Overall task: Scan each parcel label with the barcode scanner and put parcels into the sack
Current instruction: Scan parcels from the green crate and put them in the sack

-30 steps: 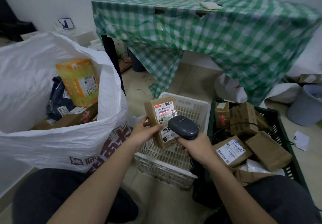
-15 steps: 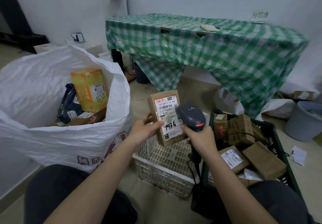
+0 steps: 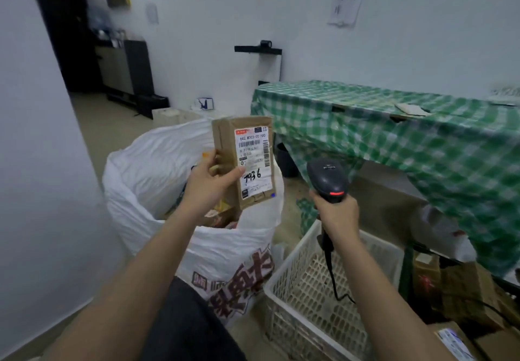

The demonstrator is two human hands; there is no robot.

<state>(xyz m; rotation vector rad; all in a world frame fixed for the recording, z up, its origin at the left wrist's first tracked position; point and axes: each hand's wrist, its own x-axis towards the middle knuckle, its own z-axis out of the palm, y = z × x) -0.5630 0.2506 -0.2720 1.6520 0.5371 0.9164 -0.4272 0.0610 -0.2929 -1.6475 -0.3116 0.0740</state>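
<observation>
We have the brown cardboard parcel upright in the air, its white label turned toward us with a handwritten number near the bottom, and it hangs directly over the open mouth of the white sack. Our left hand grips it from the left side, thumb lying on the front face at the label's lower edge and the fingers wrapped round the back. Our right hand is closed round the handle of the barcode scanner, which stands apart from the parcel to its right, head up with a red light showing on it, its cable trailing down toward the white plastic basket. We judge that we are at the drop step for this parcel; whether the scan registered we cannot tell. The next move calls for lowering the parcel past the sack's rim, clear of the packages already inside, then loosening the left fingers. After that we would turn right to the dark crate of waiting boxes, under the table with the green checked cloth.
</observation>
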